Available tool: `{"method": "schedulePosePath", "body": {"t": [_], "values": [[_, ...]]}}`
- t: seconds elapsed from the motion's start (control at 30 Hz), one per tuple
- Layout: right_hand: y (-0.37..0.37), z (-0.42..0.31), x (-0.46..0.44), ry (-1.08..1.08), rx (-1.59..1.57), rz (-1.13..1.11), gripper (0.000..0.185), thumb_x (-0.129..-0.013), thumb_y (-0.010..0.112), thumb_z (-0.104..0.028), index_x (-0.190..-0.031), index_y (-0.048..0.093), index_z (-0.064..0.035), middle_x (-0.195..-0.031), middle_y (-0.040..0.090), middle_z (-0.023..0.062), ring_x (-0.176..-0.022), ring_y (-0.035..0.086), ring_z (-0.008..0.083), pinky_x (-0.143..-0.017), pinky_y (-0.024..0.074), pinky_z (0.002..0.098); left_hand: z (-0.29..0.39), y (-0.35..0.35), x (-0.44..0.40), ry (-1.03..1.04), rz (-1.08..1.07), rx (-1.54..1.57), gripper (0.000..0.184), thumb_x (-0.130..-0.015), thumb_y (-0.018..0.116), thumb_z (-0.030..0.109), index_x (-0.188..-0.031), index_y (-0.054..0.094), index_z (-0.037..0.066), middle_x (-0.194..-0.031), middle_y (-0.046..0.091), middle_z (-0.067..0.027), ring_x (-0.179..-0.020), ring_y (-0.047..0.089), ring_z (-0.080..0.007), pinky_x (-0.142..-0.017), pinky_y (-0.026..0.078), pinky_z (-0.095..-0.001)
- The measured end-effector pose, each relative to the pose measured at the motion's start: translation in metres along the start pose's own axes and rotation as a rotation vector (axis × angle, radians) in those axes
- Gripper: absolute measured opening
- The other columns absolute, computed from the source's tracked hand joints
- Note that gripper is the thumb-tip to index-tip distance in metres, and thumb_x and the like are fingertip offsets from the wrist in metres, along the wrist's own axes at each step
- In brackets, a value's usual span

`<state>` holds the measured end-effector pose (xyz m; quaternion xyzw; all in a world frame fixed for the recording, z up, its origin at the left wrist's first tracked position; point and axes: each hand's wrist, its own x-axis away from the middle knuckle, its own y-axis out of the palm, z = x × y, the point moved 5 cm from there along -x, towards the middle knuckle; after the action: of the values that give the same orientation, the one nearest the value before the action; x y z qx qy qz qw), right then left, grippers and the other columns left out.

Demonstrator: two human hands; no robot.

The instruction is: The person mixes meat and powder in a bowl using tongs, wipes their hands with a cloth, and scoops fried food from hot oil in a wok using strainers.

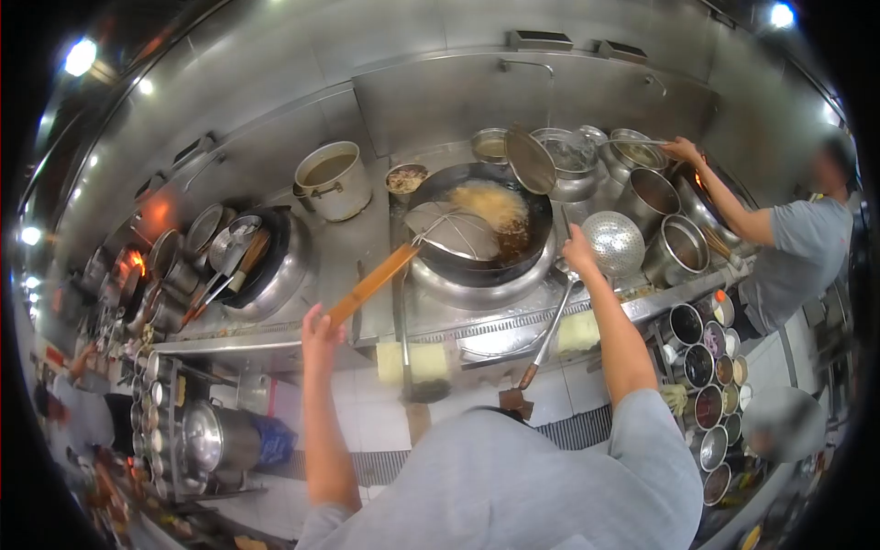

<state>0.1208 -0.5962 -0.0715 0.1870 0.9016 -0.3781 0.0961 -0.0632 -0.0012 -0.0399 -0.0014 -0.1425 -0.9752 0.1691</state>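
The wire-mesh skimmer (451, 231) lies in the near-left part of the wok (434, 190), between the two hands and forward of the left hand (323, 330), which grips the end of its wooden handle (371, 286). Its round, greyish mesh has wire bracing; the handle is flat and orange-brown. Beside it, pale froth (490, 203) covers brown liquid. Right of the wok, the right hand (577, 254) clasps a slim handle (566, 220), its far end unclear, near a perforated ladle (616, 243).

Smooth wooden strainer handle (374, 281), metal mesh (472, 238), glossy metal wok (434, 190), satin steel wall (440, 103).
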Motion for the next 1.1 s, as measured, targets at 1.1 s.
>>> {"method": "schedulePosePath", "body": {"t": [1.1], "values": [[0.009, 0.008, 0.029, 0.793, -1.257, -0.872, 0.004, -0.095, 0.040, -0.004, -0.095, 0.040, -0.0004, -0.071, 0.049, 0.0047, -0.044, 0.037, 0.0042, -0.031, 0.0256, 0.0182, -0.015, -0.011, 0.014, -0.010, 0.003, 0.012, 0.036, -0.095, 0.052, 0.011, -0.130, 0.044, 0.007, -0.103, 0.063, -0.0124, -0.080, 0.066, -0.0185, -0.065, 0.055, -0.0267]]}}
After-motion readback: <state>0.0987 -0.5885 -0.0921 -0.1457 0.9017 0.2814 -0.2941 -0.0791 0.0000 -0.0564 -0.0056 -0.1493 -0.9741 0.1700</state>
